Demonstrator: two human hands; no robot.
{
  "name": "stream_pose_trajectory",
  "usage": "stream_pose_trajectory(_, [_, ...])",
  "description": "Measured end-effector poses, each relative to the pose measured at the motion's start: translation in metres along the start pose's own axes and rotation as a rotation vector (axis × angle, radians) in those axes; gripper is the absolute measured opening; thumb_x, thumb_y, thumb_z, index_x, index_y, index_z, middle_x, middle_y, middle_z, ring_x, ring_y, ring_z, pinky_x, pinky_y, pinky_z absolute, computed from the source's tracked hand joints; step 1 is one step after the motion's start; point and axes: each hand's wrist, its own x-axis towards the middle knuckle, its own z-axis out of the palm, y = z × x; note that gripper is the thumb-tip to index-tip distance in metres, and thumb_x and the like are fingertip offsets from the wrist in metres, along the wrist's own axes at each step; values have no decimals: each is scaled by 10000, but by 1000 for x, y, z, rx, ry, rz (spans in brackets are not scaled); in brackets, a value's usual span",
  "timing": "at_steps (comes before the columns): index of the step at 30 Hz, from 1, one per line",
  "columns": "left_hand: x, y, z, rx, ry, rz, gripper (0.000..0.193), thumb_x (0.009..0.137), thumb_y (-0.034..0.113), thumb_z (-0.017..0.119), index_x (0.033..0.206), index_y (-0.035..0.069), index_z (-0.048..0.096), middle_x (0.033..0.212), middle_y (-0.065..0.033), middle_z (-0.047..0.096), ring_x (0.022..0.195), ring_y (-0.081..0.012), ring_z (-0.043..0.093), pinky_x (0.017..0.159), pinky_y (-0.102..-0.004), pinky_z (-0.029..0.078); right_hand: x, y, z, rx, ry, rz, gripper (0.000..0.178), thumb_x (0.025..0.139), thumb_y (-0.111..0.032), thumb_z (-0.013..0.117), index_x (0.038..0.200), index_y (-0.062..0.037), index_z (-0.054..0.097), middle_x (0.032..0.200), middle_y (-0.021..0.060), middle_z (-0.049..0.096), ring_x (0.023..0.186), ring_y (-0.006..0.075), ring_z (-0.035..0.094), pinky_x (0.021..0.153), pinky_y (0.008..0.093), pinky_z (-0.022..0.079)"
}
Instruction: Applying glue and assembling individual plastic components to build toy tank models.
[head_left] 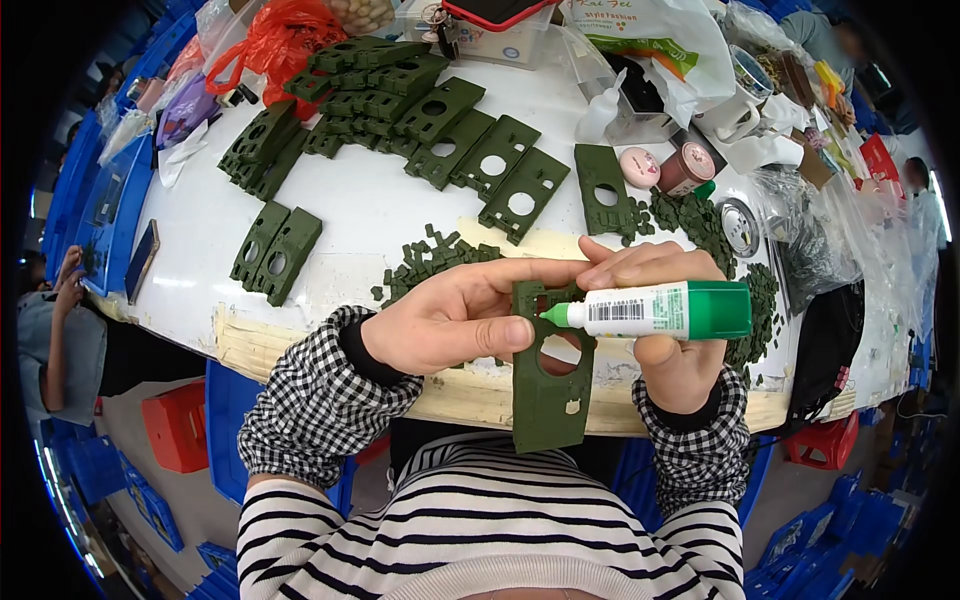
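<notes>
My left hand (465,315) grips a dark green plastic model hull panel (545,412) by its upper end, thumb on its face. The panel has a large round hole and hangs over the table's front edge. In my right hand (675,370) is a white glue bottle (655,310) with a green base, lying almost level. Its pale green nozzle points left and meets or hovers just over the panel above the hole; I cannot tell which. Behind my hands lies a heap of small green plastic pieces (435,265).
More green hull panels (505,165) lie in rows and a stack at the back. Another pair (277,250) sits on the left. Round tins (687,168), loose green pieces (762,310) and plastic bags (815,230) crowd the right. A phone (143,262) stands near the left edge.
</notes>
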Motion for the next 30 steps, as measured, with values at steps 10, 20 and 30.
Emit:
stream_pose_trajectory(10, [0, 0, 2, -3, 20, -9, 569, 964, 130, 530, 1442, -24, 264, 1271, -143, 534, 1119, -171, 555, 917, -302, 481, 0, -1, 0, -32, -5, 13, 508, 751, -322, 789, 1066, 32, 603, 987, 132, 669, 965, 236, 616, 1013, 472, 430])
stream_pose_trajectory(20, [-1, 1, 1, 36, 22, -24, 563, 965, 141, 530, 1443, -15, 276, 1263, -131, 543, 1094, -158, 562, 891, -288, 480, -1, 2, 0, 7, 23, -6, 450, 798, -280, 754, 1077, 34, 595, 1009, 140, 643, 976, 241, 604, 1003, 464, 443])
stream_pose_trajectory(30, [0, 4, 6, 25, 24, -26, 564, 962, 142, 533, 1444, -6, 281, 1279, -137, 539, 1109, -176, 575, 858, -271, 477, -1, 2, -2, -50, 10, -17, 433, 799, -230, 754, 1094, 43, 592, 1002, 134, 633, 962, 234, 595, 984, 455, 461])
